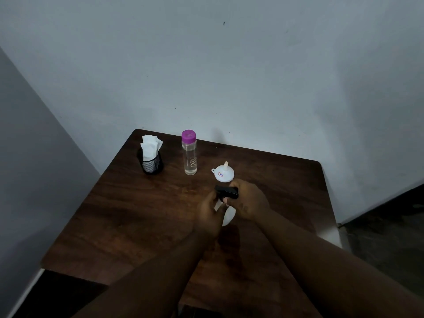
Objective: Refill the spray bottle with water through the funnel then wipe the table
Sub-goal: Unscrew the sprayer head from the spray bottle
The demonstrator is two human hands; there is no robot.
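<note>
Both hands are meeting on the spray bottle [229,217], which is standing near the middle of the table [114,214]. The left hand [210,211] is wrapping its fingers round the white body, and the right hand [250,200] is curling over the black trigger head [226,192]. Going by its thin pale plastic, the bottle is probably light and slightly squashy. The body is calling for a firm but not crushing hold low down while the head is being turned, and a wet wall could be slipping.

Just beyond it, on the far side, the white funnel [223,173] is sitting mouth-down with its spout pointing up. It is looking stiff and very light, easiest to lift by the spout or the small rim tab. Farther left, the clear water bottle [190,158] is standing upright with its purple cap [188,136] on. It is likely the heaviest of the 3 and best gripped round the middle. At the far left, a black mesh cup [150,165] is holding white tissues [149,145].

Fingers are hiding most of the spray bottle, so its fill level is not showing, nor whether the head is loosening. Dim light is blurring the trigger.
</note>
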